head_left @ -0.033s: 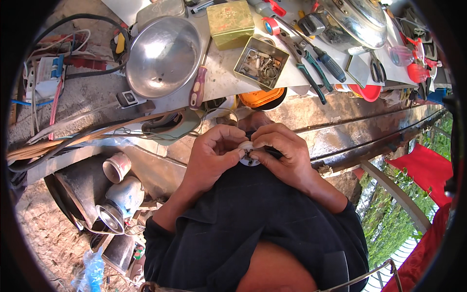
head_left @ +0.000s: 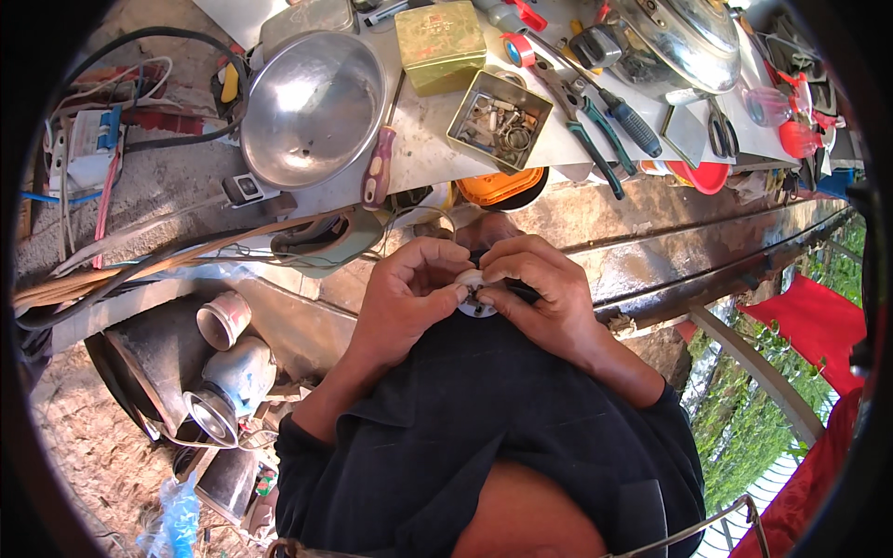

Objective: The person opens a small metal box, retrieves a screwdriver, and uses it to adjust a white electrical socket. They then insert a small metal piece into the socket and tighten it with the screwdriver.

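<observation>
Both hands meet in front of my dark shirt around a small round white part (head_left: 479, 305) with dark and metallic bits at its middle. My left hand (head_left: 406, 296) pinches its left side between thumb and fingers. On the other side, my right hand (head_left: 544, 296) grips it with thumb and index finger at the upper edge. The fingers hide much of the part, so its exact kind does not show. Just beyond the hands, on the bench's near edge, stands an open square tin (head_left: 499, 121) of small metal pieces, with a purple-handled screwdriver (head_left: 379, 167) to its left.
On the bench lie a shiny metal bowl (head_left: 314, 110), a closed gold tin (head_left: 440, 46), green-handled pliers (head_left: 595, 139), a soldering-iron-like tool (head_left: 633, 121), scissors (head_left: 722, 128) and a large metal lid (head_left: 684, 42). Cables (head_left: 139, 260) run at left. Containers and a lamp-like metal piece (head_left: 212, 416) lie lower left.
</observation>
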### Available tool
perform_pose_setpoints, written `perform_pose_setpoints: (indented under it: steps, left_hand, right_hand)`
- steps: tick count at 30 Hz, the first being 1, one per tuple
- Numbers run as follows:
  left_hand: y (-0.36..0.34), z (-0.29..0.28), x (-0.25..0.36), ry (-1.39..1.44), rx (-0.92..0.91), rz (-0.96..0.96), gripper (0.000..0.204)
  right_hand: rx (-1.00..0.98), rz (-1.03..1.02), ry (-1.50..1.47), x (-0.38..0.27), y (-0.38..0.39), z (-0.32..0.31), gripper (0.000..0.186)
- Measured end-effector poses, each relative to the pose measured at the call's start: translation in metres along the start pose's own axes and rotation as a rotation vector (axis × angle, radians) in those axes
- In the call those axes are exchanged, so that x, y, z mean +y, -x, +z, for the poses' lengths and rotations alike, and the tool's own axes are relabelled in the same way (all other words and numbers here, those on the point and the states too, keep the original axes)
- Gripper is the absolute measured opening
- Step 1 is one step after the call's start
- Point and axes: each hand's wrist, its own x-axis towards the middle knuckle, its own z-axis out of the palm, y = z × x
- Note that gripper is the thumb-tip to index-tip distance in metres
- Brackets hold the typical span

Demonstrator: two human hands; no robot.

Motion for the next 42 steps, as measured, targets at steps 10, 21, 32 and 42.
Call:
perform_pose_setpoints:
  steps: [10,21,32,42]
  left_hand:
    - [-0.0014,0.0015,0.0021,-0.038,-0.019,0.051,0.049]
    - [0.0026,0.0039,-0.001,-0.134,-0.016,0.148,0.055]
    - [0.0042,0.0032,0.0002,-0.123,-0.012,0.116,0.061]
    - [0.0042,0.0027,0.0034,-0.087,-0.05,0.066,0.054]
  right_hand:
    - [0.007,-0.014,0.05,0.0008,-0.0042,0.0013,0.035]
    - [0.022,0.001,0.043,-0.0021,-0.0046,0.0064,0.035]
    - [0.068,-0.217,0.258,-0.0032,-0.0089,0.0064,0.033]
    - [0.09,-0.385,0.373,-0.0083,-0.0097,0.007,0.033]
